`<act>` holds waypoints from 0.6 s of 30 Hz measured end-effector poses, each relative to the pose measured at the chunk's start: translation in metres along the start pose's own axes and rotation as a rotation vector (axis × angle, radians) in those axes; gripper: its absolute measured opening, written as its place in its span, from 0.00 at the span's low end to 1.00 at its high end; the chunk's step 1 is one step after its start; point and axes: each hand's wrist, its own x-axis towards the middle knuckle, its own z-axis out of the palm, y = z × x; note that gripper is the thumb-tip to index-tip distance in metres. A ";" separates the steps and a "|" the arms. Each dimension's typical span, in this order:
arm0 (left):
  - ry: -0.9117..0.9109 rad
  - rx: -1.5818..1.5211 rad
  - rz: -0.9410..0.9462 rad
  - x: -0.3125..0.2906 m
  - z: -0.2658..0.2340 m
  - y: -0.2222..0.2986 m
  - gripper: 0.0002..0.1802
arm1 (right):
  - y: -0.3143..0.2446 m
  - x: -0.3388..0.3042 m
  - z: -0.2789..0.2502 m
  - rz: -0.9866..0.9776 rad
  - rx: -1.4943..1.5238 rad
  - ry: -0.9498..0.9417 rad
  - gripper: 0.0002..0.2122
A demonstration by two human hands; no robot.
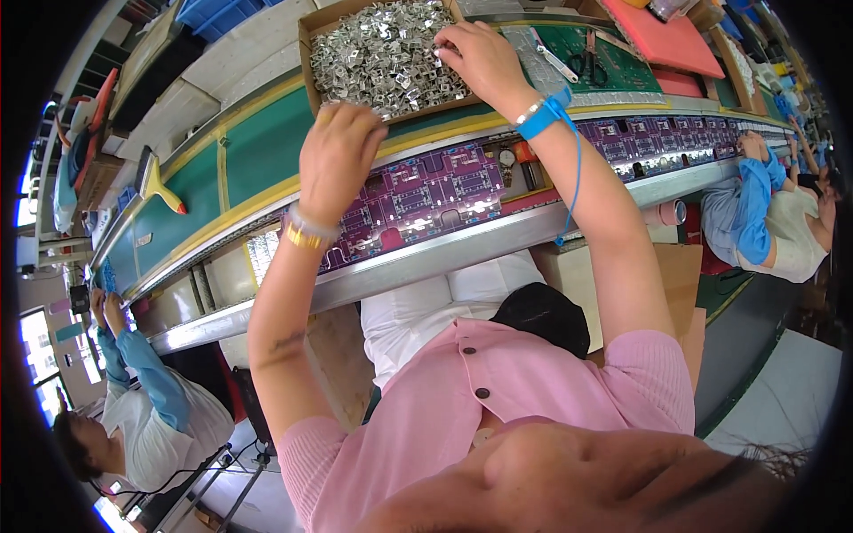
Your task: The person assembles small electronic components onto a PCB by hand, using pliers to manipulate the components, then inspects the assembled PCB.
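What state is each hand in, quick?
Left hand: loosely curled, can't tell if holding anything.
Right hand: curled at the metal pieces, can't tell if pinching one.

At upper centre there are one left hand (340, 158), one right hand (486, 62), one box (306, 64) and metal pieces (382, 53) too many to count. At upper right lies one pair of scissors (588, 60). At left are one yellow-handled tool (162, 189) and one co-worker (164, 426); mid-frame, one watch (506, 160); lower centre, two visible buttons (482, 393).
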 end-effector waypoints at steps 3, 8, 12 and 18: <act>0.111 0.060 0.138 0.042 0.030 -0.018 0.07 | -0.004 -0.007 -0.015 0.034 0.114 -0.029 0.07; 0.000 0.053 0.126 0.059 0.046 -0.029 0.08 | -0.003 -0.016 -0.024 0.169 0.211 -0.132 0.08; 0.001 0.051 0.115 0.054 0.050 -0.026 0.06 | -0.005 -0.023 -0.024 0.148 0.367 -0.106 0.08; 0.053 -0.005 0.119 0.050 0.045 -0.023 0.06 | 0.003 -0.026 -0.021 0.280 0.752 -0.175 0.09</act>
